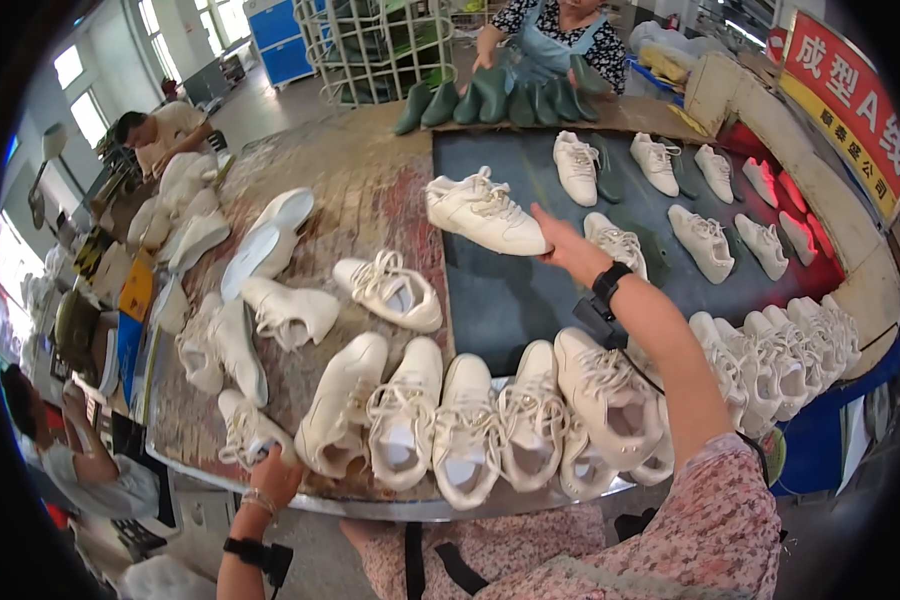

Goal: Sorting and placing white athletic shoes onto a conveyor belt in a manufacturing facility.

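Note:
Stretched out over the dark belt, my right hand [567,245] grips a cream lace-up sneaker [485,215] by one end, holding it sideways above the surface. My left hand [273,476] is closed on another cream sneaker [250,428] at the table's near left edge; its fingertips are partly hidden. Between my arms, a row of cream sneakers [467,425] stands along the near edge with openings toward me. A lone sneaker [390,290] lies on its side farther in, and several more [285,312] are heaped to the left, some with soles showing.
Sneakers beside green shoe lasts [707,245] stand in rows on the dark belt [495,310], which runs into a red-lit machine opening [770,165]. Across the table a person in a blue apron handles green lasts [490,95]. More sneakers [770,350] line the right edge.

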`<control>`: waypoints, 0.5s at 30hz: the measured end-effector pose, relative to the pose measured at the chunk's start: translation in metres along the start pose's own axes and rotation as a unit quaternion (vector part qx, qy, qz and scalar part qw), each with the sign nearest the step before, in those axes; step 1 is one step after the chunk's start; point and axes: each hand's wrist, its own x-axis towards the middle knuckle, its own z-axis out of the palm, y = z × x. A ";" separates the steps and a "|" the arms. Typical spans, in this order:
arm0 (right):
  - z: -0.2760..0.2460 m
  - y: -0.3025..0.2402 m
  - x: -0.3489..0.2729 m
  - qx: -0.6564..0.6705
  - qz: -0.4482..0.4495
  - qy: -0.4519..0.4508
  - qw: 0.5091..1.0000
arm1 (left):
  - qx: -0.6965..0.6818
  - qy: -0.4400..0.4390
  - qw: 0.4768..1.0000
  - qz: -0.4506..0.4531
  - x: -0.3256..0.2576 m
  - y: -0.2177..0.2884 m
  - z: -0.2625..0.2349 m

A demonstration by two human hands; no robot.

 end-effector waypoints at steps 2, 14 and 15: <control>-0.011 -0.005 0.029 0.044 0.000 0.070 0.997 | -0.005 -0.006 1.000 0.012 0.005 0.006 -0.003; 0.077 -0.013 0.156 0.084 -0.056 0.198 0.975 | 0.001 -0.076 0.996 -0.055 -0.002 0.013 -0.015; 0.092 -0.007 0.167 0.079 -0.056 0.218 0.971 | 0.001 -0.095 0.993 -0.069 -0.004 0.014 -0.015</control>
